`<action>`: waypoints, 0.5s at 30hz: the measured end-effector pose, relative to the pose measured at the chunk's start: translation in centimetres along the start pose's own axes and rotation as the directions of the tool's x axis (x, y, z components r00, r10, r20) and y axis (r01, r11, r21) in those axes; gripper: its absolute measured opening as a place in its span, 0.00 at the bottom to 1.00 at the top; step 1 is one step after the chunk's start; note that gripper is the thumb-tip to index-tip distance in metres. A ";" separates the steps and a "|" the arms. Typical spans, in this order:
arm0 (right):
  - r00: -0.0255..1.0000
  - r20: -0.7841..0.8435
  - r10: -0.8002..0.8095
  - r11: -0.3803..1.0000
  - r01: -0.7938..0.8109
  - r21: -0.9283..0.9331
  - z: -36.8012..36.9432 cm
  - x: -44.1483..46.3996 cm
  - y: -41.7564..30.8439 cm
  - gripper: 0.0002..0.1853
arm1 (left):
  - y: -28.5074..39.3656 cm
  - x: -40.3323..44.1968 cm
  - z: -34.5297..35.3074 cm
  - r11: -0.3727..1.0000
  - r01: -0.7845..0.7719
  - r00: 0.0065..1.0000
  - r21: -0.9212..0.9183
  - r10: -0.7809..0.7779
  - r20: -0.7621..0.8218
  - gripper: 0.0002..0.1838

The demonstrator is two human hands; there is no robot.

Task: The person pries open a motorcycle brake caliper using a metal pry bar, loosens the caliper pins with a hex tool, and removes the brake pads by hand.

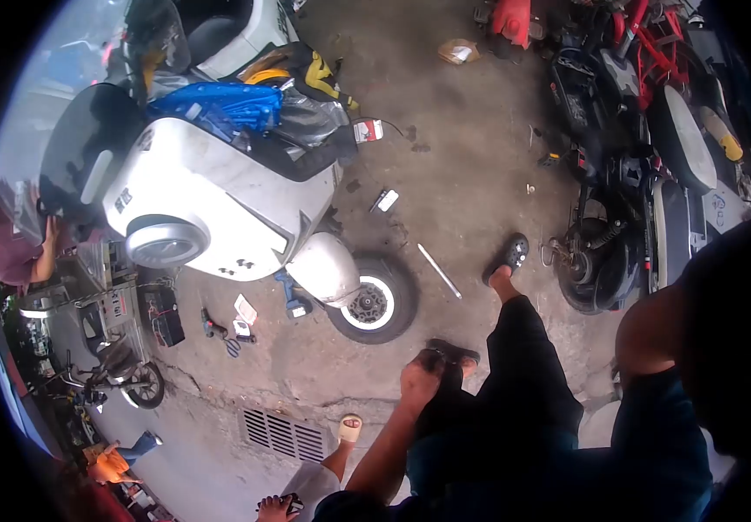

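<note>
My left hand (419, 381) is closed at the lower middle, above my dark-clothed leg and beside my foot in a dark sandal (455, 351). A small dark shape shows at its fingers, too unclear to name. My right upper arm shows at the right, but the hand is hidden or outside the view. Just up and left of my left hand is the wheel (370, 304) of a white scooter (219, 196). A white stick (439, 271) lies on the floor between the wheel and my other foot, in a black clog (509, 258).
A blue power tool (293, 297), scissors (233, 347) and a black battery (162, 315) lie beside the scooter. Parked motorbikes (606, 252) stand at the right. A floor grate (283, 434) lies near another person's slippered foot (349, 428); that person's hand (278, 508) holds something dark.
</note>
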State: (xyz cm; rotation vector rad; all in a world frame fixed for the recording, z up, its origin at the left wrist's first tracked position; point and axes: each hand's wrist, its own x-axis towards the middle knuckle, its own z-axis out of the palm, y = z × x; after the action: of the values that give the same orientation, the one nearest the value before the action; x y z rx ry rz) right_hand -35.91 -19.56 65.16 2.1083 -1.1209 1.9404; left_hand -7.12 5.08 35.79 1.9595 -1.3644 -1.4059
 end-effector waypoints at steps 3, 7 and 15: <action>0.999 -0.014 -0.051 0.992 0.049 -0.118 -2.4 4.8 0.9 0.15 | 2.6 -0.1 -3.4 0.996 -0.021 0.998 0.081 0.026 -0.063 0.12; 0.999 -0.039 -0.037 0.975 0.027 -0.219 -4.9 10.0 3.8 0.15 | 5.7 1.2 -6.3 0.970 -0.003 0.990 0.244 0.038 -0.135 0.13; 0.998 -0.065 0.002 0.979 -0.015 -0.204 -5.1 21.3 14.2 0.15 | 11.4 14.6 -9.3 0.921 -0.353 0.896 0.167 0.384 -0.222 0.09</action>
State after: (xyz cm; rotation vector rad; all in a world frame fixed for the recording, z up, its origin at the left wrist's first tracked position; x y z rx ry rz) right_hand -49.10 -37.16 79.17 1.9247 -1.2589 1.7956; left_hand -4.04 -14.79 40.74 1.7539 -1.6240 -0.8849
